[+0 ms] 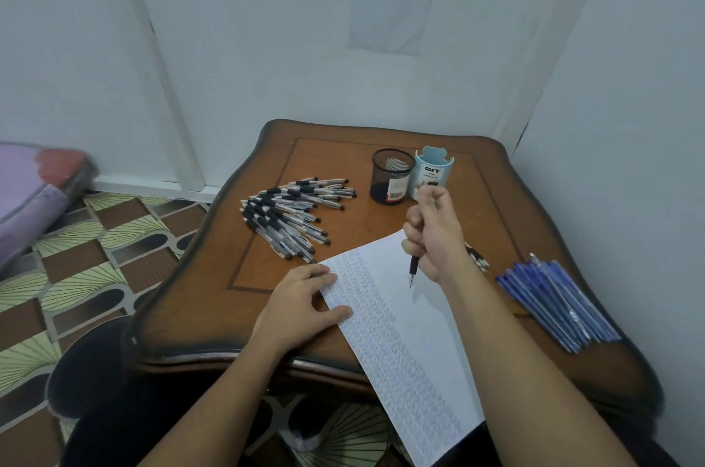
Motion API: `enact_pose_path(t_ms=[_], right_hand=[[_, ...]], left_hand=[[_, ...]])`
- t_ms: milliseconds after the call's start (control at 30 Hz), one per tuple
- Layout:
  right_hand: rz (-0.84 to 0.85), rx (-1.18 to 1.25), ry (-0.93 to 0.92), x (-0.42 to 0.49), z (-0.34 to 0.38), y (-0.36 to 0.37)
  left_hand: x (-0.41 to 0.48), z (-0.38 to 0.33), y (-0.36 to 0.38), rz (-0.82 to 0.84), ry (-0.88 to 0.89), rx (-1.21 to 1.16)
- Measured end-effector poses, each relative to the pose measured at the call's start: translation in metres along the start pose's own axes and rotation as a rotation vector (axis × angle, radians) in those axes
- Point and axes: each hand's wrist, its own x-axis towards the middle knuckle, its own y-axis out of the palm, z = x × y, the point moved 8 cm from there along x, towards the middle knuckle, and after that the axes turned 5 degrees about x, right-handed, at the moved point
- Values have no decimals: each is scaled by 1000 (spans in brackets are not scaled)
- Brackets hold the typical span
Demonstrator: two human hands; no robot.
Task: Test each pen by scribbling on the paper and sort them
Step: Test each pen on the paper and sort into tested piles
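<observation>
My right hand (435,234) is clenched in a fist grip around a black pen (413,270), tip down just above the paper (404,333). My left hand (301,298) lies flat and released, pinning the sheet's left edge near the desk (213,276) front. I'd lower the tip onto bare white beside the faint scribble rows, press lightly, loop briefly. Clear-barrelled black pens (293,214) fan toward the far left; slim blue pens (557,302) lie at the right edge. The mesh cup (391,176) and pale plastic holder (433,171) stand behind.

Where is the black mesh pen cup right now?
In the head view, the black mesh cup stands at the table's far side, touching the light blue holder on its right, beyond the right hand.
</observation>
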Motion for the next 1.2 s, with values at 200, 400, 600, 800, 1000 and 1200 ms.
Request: enact_pose_path(t_ms=[200, 400, 600, 800, 1000, 1200], right_hand=[[-30, -59, -8, -16, -5, -25], [-28, -250, 79, -33, -31, -53], [49, -356, 28, -42, -50, -57], [117, -469, 43, -49, -61, -52], [-37, -562, 2, -54, -60, -64], [-21, -615, -20, -55, -60, -64]], left_hand=[[1, 0, 1, 13, -15, 15], [0, 0, 1, 3, -9, 22], [1, 0, 1, -1, -7, 22], [2, 0, 2, 2, -6, 29], [2, 0, 2, -7, -1, 22], [2, 1, 2, -6, -2, 23]])
